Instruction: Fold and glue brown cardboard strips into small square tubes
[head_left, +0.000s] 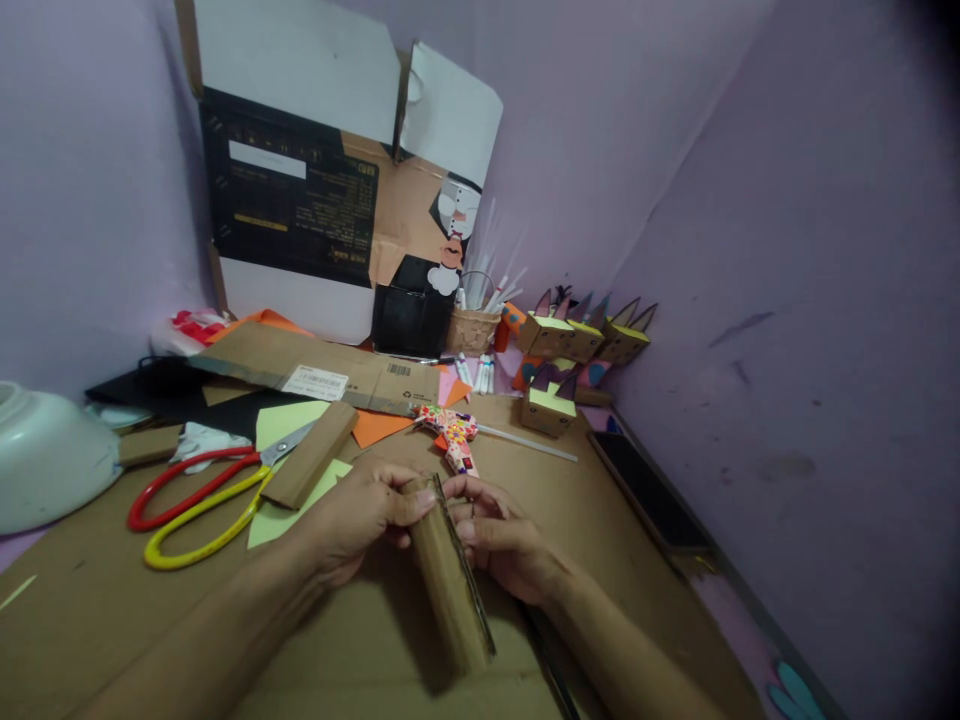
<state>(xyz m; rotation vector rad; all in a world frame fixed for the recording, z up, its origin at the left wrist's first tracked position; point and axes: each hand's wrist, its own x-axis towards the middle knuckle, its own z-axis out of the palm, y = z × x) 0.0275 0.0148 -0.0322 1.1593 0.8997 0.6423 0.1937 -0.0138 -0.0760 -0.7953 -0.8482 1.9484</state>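
Head view: a cardboard strip (450,590) is held between both hands, its near end slanting toward five o'clock and seemingly raised above the counter (615,610). The left hand (356,520) pinches the far end, thumb flat on the face and fingers curled beneath, probably to steady it. The right hand (506,540) is half closed at the strip's dark, rough edge, thumb and bent fingers around it, a light hold that likely keeps the layers lined up. The strip looks stiff and narrow, with a smooth brown face and a ragged long side.

Just beyond the hands, at twelve o'clock, lies the glue gun (451,430), its floral body on its side and a pale glue stick (529,442) jutting from the back; that spot presumably suits a quick reach. At ten o'clock a folded cardboard block (311,458) leans over part of the scissors (199,500), whose glossy red and yellow loops face the person, handy for grasping. Beneath them is thin, angular yellow paper (266,528).

Boxes with pointed ears (551,405) gather toward one o'clock, perhaps set back to leave elbow room. A woven basket (474,332) keeps slim translucent sticks upright farther off at twelve.
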